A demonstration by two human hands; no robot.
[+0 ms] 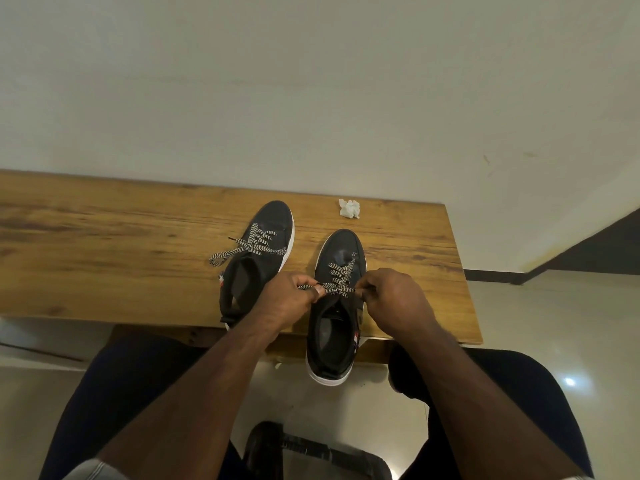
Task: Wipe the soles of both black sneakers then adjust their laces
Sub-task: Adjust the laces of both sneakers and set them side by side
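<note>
Nearest, the right sneaker [334,323] sits with its heel hanging over the near edge of the wooden table [104,244]. Both hands pinch its laces [337,282]: left hand [287,299] one end, right hand [394,303] the other, pulled apart. Beside it, the left sneaker [256,268] lies fully on the table, laces loose. Farther, a crumpled tissue [349,208] rests by the far edge, bare wood stretching left.

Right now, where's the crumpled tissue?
In the head view, the crumpled tissue lies at the far right of the wooden table, near the wall, beyond the right sneaker.
</note>
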